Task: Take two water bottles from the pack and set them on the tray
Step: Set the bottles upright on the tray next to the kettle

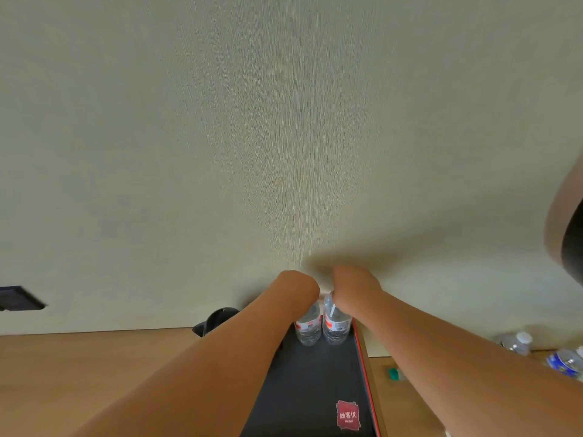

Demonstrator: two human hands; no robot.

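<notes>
Two clear water bottles with red labels stand upright side by side at the far end of a black tray (315,383) with a red rim. My left hand (298,287) is closed over the top of the left bottle (307,329). My right hand (355,287) is closed over the top of the right bottle (336,326). Both caps are hidden under my fingers. The tray carries a red square logo (348,415) near me.
The tray lies on a wooden table (94,373) against a pale wall. Two more bottles (517,343) (566,362) lie at the right edge. A small green object (393,373) sits right of the tray. A black item (217,320) stands left of it.
</notes>
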